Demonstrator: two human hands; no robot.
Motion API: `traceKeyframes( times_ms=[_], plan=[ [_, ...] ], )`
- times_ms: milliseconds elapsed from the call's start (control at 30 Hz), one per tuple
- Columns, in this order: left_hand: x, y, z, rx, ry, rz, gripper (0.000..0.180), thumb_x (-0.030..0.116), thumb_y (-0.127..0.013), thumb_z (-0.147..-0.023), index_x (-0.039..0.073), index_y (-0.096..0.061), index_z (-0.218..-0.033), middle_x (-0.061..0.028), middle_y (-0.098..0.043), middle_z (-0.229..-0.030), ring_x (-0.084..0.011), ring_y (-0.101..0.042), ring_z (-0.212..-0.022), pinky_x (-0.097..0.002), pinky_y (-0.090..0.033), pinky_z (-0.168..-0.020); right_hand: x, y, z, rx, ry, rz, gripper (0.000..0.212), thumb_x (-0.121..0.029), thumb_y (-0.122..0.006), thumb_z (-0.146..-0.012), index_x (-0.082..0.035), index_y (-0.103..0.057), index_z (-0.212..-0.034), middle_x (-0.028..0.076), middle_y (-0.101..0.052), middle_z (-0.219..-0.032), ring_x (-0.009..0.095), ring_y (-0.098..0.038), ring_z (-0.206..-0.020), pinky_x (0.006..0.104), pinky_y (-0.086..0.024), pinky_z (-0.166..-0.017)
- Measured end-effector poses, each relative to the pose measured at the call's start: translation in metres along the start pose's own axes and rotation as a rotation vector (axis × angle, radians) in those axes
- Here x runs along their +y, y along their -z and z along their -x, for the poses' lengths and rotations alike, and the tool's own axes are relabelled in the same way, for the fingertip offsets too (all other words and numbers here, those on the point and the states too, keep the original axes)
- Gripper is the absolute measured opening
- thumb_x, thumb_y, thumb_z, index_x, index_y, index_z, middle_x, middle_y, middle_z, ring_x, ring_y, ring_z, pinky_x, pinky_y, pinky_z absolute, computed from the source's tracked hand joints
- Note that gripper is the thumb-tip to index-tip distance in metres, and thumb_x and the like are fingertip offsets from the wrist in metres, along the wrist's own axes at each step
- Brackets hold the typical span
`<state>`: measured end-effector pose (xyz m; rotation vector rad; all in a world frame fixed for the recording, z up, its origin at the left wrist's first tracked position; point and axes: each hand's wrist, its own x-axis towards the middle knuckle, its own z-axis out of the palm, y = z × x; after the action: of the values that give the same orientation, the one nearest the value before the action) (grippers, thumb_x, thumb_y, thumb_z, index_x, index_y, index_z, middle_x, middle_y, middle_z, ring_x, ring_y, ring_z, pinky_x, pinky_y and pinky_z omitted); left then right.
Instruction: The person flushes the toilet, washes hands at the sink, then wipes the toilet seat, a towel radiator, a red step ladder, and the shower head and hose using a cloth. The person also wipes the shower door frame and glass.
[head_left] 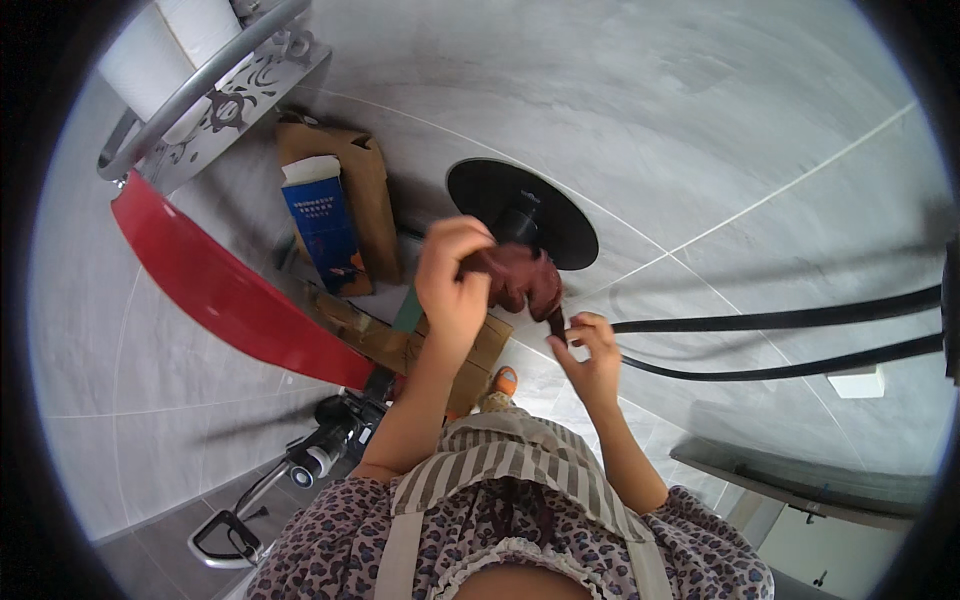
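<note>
In front of me my left hand (455,275) is closed on one side of a bunched maroon cloth (515,276), its fingers bent over the edge. Lower and to the right, my right hand (590,358) pinches a narrow, dark hanging end of the same cloth between thumb and fingers. The fabric is crumpled and sags between both hands; its exact kind cannot be made out. Just beyond it is a black round disc (480,190) with a short stem at its middle, partly hidden by the cloth and my left hand.
A red curved panel (220,285) and a vacuum-like appliance (325,450) are at left. A blue box (325,225) and brown paper bag (375,200) stand beyond cardboard boxes (480,365). Two black bars (790,316) run along the right. A metal shelf (245,110) hangs upper left.
</note>
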<state>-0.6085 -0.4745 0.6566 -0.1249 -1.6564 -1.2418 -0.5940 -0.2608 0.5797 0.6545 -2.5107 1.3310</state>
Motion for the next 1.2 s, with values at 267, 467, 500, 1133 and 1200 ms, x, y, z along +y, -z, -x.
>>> traceKeyframes(
  times_ms=[267, 467, 500, 1133, 1200],
  plan=[
    [0.103, 0.006, -0.020, -0.273, 0.117, 0.018, 0.020, -0.004, -0.050, -0.080, 0.002, -0.057, -0.098, -0.0094, -0.062, -0.092, -0.0192, -0.061, -0.083, -0.0306, -0.048, -0.073, -0.075, -0.004, -0.029, -0.472, -0.035, -0.808, 0.092, -0.011, -0.080, -0.067, -0.002, -0.027, -0.141, 0.011, -0.038, -0.139, 0.021, -0.039, -0.125, 0.0338, -0.032, -0.102],
    [0.043, 0.016, -0.016, 0.094, 0.739, 0.369, 0.013, 0.011, -0.047, -0.093, 0.004, -0.053, -0.103, -0.0032, -0.056, -0.095, -0.0119, -0.053, -0.086, -0.0243, -0.043, -0.080, -0.035, -0.019, 0.018, -0.603, -0.712, -1.251, 0.053, -0.015, -0.068, -0.075, -0.001, -0.049, -0.122, 0.011, -0.061, -0.108, 0.023, -0.060, -0.097, 0.0352, -0.047, -0.087],
    [0.032, 0.017, -0.013, 0.140, 0.815, 0.492, 0.013, 0.011, -0.047, -0.094, 0.003, -0.053, -0.103, -0.0045, -0.058, -0.097, -0.0124, -0.056, -0.087, -0.0250, -0.045, -0.080, -0.031, -0.015, 0.018, -0.499, -0.837, -1.334, 0.054, -0.018, -0.067, -0.075, -0.001, -0.048, -0.123, 0.011, -0.062, -0.106, 0.023, -0.061, -0.093, 0.0355, -0.049, -0.085],
    [-0.129, -0.017, 0.041, -0.148, 0.676, -0.811, 0.031, 0.033, -0.048, -0.090, 0.003, -0.055, -0.093, -0.0243, -0.062, -0.083, -0.0430, -0.059, -0.080, -0.0508, -0.045, -0.068, -0.023, -0.084, -0.081, 0.053, -0.756, -1.053, 0.028, -0.023, -0.039, -0.090, -0.002, -0.048, -0.074, 0.006, -0.046, -0.054, 0.015, -0.042, -0.041, 0.0298, -0.033, -0.038],
    [-0.131, -0.015, 0.051, -0.276, 0.699, -0.868, 0.030, 0.032, -0.046, -0.092, 0.003, -0.054, -0.094, -0.0246, -0.062, -0.083, -0.0433, -0.059, -0.079, -0.0514, -0.046, -0.067, -0.026, -0.079, -0.084, 0.048, -0.676, -0.975, 0.030, -0.022, -0.038, -0.090, -0.002, -0.049, -0.071, 0.005, -0.046, -0.053, 0.014, -0.044, -0.043, 0.0295, -0.034, -0.039]
  ],
)
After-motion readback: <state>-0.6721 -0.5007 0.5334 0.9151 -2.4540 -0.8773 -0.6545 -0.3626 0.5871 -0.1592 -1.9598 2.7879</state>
